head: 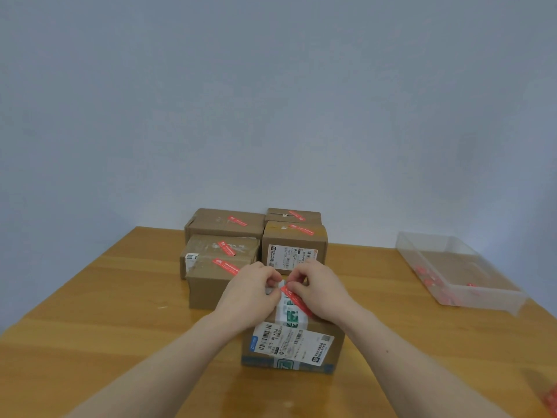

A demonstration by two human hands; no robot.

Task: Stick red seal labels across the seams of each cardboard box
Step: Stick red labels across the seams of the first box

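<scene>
**Operator:** Pale wall (pixel 271 101) behind, wooden counter (pixel 90 312) below. What is the state?

**Guide:** Your left hand (pixel 250 297) and right hand (pixel 322 292) both have fingers curled, pinching the red seal label (pixel 297 300) over the top of the nearest box (pixel 292 345). Lay the label diagonally across the taped seam, press from one end to the other, and avoid creases.

**Operator:** Clearances?

**Guide:** Five sealed boxes (pixel 224 224) stand just behind; do not push forward. You have open counter on both sides; the clear tray (pixel 482 300) sits well apart on your right, near the counter edge.
</scene>
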